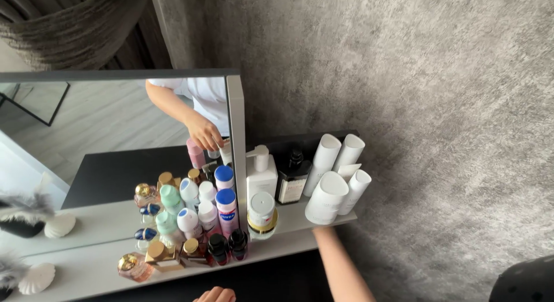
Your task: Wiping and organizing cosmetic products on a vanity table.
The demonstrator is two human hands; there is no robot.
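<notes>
white plastic squeeze tubes (327,189) upright at white shelf (300,221) right end: light, smooth, tippy, take by body. right forearm (340,267) just below them, hand hidden, grip can't tell; left hand (216,294) cropped, can't tell.

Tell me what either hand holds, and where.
Cannot tell: the right hand is hidden behind the white tubes; its mirror image rests fingers on a pink bottle, at the top.

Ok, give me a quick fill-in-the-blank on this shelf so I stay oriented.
The pump bottle beside the mirror is ___.
The white tubes stand at the shelf's ___ end.
The left hand shows at the picture's ___ edge.
Missing words: white; right; bottom.
</notes>
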